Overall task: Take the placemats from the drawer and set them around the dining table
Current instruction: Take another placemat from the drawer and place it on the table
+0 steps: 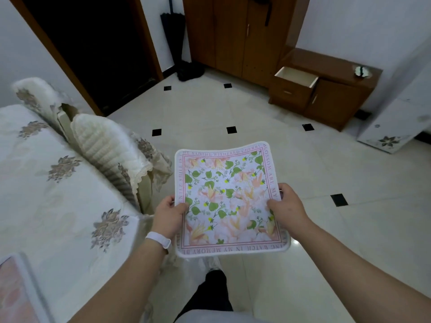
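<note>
A square floral placemat [228, 197] with a pink lettered border is held flat in front of me above the tiled floor. My left hand [168, 215] pinches its left edge, thumb on top. My right hand [285, 207] pinches its right edge the same way. The dining table [51, 183], under a white flowered cloth, stands at my left. Another placemat [16, 292] lies on the table's near corner at the bottom left, partly cut off. The wooden drawer [296, 81] stands pulled out of a low cabinet at the far right, its white inside showing.
Two chairs with white covers [107, 148] are pushed against the table's far side. A tall wooden wardrobe [240, 33] and a folded black umbrella [172, 36] stand at the back wall. A dark doorway [93, 43] opens at the left. A white appliance [396, 127] stands at the right.
</note>
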`<state>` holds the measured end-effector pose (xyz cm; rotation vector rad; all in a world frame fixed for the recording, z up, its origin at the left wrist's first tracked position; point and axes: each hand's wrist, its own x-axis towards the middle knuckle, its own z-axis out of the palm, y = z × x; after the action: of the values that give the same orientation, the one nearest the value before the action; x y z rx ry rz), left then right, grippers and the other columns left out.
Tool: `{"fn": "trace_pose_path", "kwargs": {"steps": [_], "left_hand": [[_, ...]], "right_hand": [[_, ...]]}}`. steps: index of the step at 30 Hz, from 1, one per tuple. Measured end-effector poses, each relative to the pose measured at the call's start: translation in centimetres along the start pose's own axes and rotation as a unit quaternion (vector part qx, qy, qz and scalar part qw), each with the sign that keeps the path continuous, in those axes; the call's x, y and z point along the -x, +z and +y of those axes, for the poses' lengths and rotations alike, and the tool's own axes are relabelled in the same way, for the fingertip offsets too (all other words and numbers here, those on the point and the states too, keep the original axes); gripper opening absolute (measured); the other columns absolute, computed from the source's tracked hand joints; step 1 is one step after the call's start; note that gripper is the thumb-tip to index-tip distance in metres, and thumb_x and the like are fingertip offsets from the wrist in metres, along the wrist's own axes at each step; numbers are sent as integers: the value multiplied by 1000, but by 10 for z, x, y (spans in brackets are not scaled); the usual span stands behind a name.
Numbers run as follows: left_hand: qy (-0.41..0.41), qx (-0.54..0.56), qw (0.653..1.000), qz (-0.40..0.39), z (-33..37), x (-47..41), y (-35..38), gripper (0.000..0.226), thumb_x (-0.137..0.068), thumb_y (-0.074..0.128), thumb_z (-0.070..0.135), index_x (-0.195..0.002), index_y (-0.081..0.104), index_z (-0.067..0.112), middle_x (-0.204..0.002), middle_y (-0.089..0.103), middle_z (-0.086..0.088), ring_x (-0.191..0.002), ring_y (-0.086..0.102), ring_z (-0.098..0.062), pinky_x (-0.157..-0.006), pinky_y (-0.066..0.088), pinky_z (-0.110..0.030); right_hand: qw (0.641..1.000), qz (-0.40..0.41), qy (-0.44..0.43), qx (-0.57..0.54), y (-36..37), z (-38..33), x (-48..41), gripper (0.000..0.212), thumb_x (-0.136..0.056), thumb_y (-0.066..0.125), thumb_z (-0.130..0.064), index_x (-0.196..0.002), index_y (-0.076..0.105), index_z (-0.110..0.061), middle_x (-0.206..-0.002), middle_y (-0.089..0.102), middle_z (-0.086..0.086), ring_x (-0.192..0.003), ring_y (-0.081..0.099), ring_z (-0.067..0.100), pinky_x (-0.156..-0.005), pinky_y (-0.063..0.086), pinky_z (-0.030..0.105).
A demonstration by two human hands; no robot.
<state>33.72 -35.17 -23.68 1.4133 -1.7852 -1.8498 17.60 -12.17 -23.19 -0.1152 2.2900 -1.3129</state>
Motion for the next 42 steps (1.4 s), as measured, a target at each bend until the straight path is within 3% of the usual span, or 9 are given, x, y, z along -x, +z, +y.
{"fn": "trace_pose_path", "kwargs": {"steps": [5,9,14,23,27,32,39,42], "left_hand": [[4,21,999,-39,40,-79,23,18,-90,60,4,-105,62,12,-94,73,-8,-76,72,-25,-66,58,-36],[12,22,998,-57,85,-143,32,15,-90,59,4,-98,62,15,-90,73,-7,-74,72,-23,-60,56,-32],[37,22,997,-61,142,-219,30,15,-86,63,10,-98,65,18,-91,75,-6,-78,73,-27,-75,59,-49],[19,27,999,-23,185,-307,36,14,-87,63,8,-99,64,15,-91,75,-9,-75,73,-29,-72,60,-47],[-4,31,999,17,197,-350,44,13,-88,62,6,-97,63,15,-88,74,-7,-71,73,-24,-57,56,-32],[-9,11,995,102,235,-414,61,12,-88,62,9,-97,63,17,-88,71,2,-62,67,-4,-47,46,-14],[-39,75,982,171,294,-486,87,13,-89,61,7,-100,63,13,-92,74,-7,-76,73,-25,-70,59,-41],[-38,100,973,206,310,-495,90,14,-90,58,3,-100,63,12,-90,74,-6,-76,73,-24,-69,59,-40]], "right_hand": [[999,34,-1,16,5,-38,-69,30,-85,55,-1,-107,56,-20,-97,68,-7,-83,66,10,-65,52,28],[998,48,2,31,7,-85,-129,28,-87,55,-4,-108,56,-22,-98,67,-7,-85,67,12,-72,57,34],[998,59,-22,27,23,-143,-195,27,-88,55,-5,-109,55,-22,-99,66,-9,-87,66,12,-66,54,30],[999,26,-20,32,52,-196,-303,26,-88,55,-5,-105,54,-24,-99,66,-8,-87,66,13,-68,55,31],[998,-20,-23,50,74,-210,-375,27,-85,56,-4,-104,55,-23,-97,66,-7,-85,66,15,-68,55,34],[994,-89,-47,49,101,-247,-479,27,-86,56,-2,-107,56,-18,-97,66,-3,-82,64,13,-61,48,28],[973,-180,-107,101,113,-321,-600,30,-90,54,-5,-112,50,-24,-89,59,-16,-75,60,4,-58,45,23],[963,-207,-131,115,130,-351,-628,30,-90,54,-5,-113,49,-24,-90,59,-15,-74,59,4,-57,44,23]]}}
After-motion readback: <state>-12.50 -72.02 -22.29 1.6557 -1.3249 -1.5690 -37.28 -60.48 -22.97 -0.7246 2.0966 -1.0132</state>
